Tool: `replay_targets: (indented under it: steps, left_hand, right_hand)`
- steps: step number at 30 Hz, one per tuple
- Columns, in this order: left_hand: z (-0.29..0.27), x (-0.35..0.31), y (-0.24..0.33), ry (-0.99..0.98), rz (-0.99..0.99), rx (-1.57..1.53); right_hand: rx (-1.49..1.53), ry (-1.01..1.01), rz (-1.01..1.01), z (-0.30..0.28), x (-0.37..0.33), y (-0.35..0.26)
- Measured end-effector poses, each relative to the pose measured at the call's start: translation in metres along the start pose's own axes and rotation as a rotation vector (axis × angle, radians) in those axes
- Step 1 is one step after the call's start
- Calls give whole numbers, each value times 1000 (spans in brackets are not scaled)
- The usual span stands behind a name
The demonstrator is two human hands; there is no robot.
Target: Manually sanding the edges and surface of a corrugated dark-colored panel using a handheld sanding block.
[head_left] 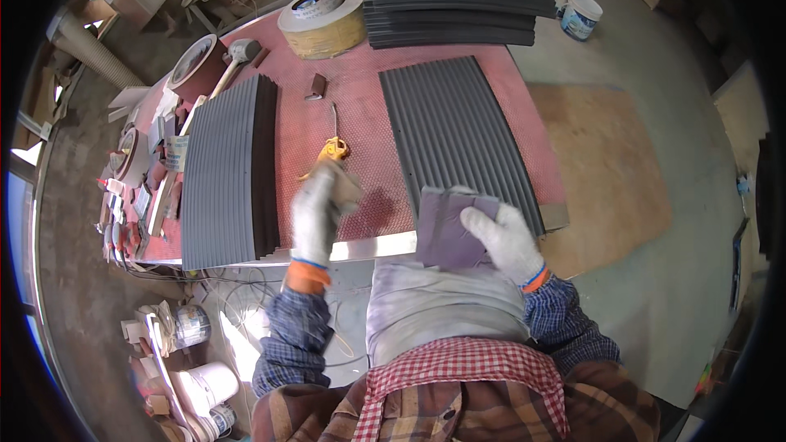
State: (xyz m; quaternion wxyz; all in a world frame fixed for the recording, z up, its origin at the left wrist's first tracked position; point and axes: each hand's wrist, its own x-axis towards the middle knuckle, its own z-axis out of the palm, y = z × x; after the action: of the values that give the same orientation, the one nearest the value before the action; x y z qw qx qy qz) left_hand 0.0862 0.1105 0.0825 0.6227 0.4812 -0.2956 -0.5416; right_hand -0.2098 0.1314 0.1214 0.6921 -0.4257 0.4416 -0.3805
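My gloved right hand [508,241] grips a flat, purple-grey square sheet [450,237], thumb on top, above the table's near edge. It looks like sandpaper, with a fold line down one side. My gloved left hand [315,213] is blurred by motion and closed around a small tan piece [348,188] whose kind I cannot make out. Just beyond it, a yellow-handled tool [334,149] with a thin shaft lies on the table. A single dark grey ribbed panel [458,131] rests ahead of my right hand. A stack of similar ribbed panels [229,172] sits to the left.
Another stack of dark panels [458,0] and a big roll of tape [323,20] occupy the far side. A small brown block [316,86] lies mid-table on red bubble wrap [327,90]. A mallet [237,53], tape rolls and tools crowd the left. Buckets [205,385] stand below.
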Motion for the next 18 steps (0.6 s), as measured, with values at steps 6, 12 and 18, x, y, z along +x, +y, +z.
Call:
replay_targets:
  steps: [6, 12, 18]
  left_hand:
    - [-46, 73, 74, 442, 54, 916]
    - [11, 33, -23, 123, 826, 1420]
    - [79, -30, -93, -139, 559, 1412]
  right_hand:
    - [-1354, 393, -699, -46, 14, -25]
    - [-1795, 57, -390, -97, 27, 47]
    - [-1791, -20, -408, -84, 37, 36]
